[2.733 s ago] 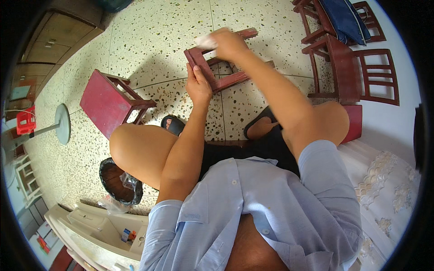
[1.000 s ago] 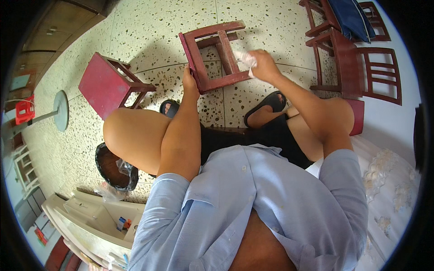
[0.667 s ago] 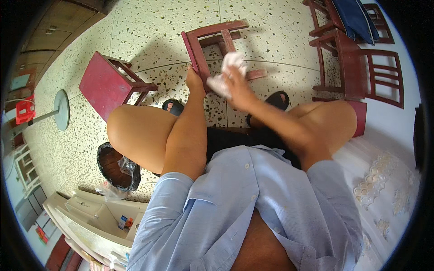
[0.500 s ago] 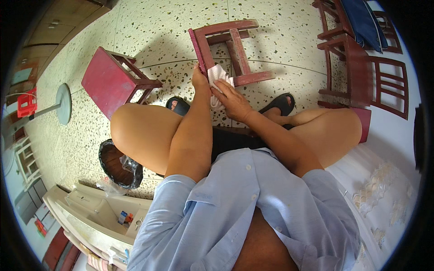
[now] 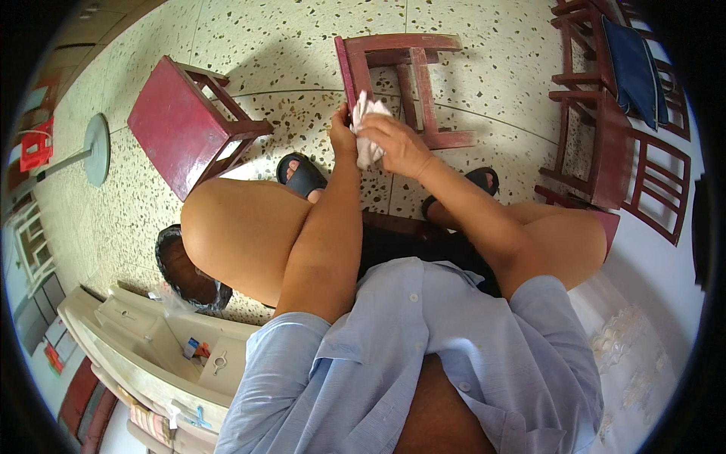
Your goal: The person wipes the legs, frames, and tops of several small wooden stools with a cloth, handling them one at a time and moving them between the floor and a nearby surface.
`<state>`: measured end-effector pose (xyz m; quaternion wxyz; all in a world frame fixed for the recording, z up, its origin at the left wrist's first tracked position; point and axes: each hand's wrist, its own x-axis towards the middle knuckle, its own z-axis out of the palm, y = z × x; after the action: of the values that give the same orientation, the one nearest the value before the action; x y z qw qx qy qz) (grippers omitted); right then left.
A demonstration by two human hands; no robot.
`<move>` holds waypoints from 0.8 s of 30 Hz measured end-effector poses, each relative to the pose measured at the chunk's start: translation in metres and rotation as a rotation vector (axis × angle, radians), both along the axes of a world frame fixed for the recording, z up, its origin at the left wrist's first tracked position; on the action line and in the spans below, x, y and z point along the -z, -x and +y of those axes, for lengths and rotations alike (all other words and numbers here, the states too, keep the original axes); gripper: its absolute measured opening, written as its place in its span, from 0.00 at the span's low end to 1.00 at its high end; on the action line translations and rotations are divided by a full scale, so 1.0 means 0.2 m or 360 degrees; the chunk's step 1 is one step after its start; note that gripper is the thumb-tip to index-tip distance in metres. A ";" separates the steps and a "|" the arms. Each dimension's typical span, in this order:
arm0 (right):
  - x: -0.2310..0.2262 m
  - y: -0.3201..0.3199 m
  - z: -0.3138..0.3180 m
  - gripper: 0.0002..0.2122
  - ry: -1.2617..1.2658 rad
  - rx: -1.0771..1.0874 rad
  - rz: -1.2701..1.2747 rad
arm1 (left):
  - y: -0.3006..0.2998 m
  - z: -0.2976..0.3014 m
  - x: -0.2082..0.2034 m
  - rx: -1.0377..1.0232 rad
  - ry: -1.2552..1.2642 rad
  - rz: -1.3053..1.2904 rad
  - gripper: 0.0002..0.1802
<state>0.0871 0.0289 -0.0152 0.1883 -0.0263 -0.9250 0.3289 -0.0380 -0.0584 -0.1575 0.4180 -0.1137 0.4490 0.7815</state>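
A worn red wooden stool (image 5: 401, 44) lies on its side on the floor ahead of me, its legs pointing right and its seat edge toward the left. My left hand (image 5: 344, 136) grips the near end of that seat edge, fingers curled at it and partly hidden. In my right hand (image 5: 397, 144) is a crumpled pale pink cloth (image 5: 366, 147), pressed against the stool's near corner beside my left hand. The cloth covers part of the frame there.
Another red stool (image 5: 170, 129) stands to the left, near a round grey base with a pole (image 5: 97, 150). A lined waste bin (image 5: 178, 265) is by my left knee. Red chairs (image 5: 605, 151), one with a blue bag (image 5: 635, 72), line the right. My feet wear dark slippers (image 5: 301, 175).
The cloth and my right hand have shifted slightly up along the stool's corner, and the cloth is more bunched. The whole view has turned a little; my left hand keeps its grip.
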 end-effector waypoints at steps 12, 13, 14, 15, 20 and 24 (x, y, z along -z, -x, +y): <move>0.09 0.02 0.10 0.20 0.0330 0.0247 0.0061 | -0.14 0.07 -0.43 -0.0232 0.0176 0.0064 0.25; 0.08 0.02 0.09 0.20 0.0331 0.0240 0.0054 | -0.12 0.04 -0.42 -0.0211 0.0168 0.0132 0.25; 0.06 0.03 0.07 0.19 0.0331 0.0233 0.0046 | -0.11 0.02 -0.42 -0.0218 0.0170 0.0137 0.25; 0.07 0.01 0.08 0.19 0.0323 0.0238 0.0050 | -0.09 0.03 -0.44 -0.0114 0.0223 0.0236 0.25; 0.09 -0.02 0.08 0.17 0.0329 0.0271 0.0029 | -0.08 0.09 -0.51 0.0055 0.0376 0.0427 0.24; 0.08 0.00 0.09 0.16 0.0259 0.0196 0.0056 | -0.07 0.10 -0.40 0.0057 0.0512 0.0824 0.22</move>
<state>0.0874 0.0469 -0.0303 0.2218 -0.0925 -0.8884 0.3911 -0.0247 -0.0393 -0.0783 0.2801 0.0325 0.6605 0.6959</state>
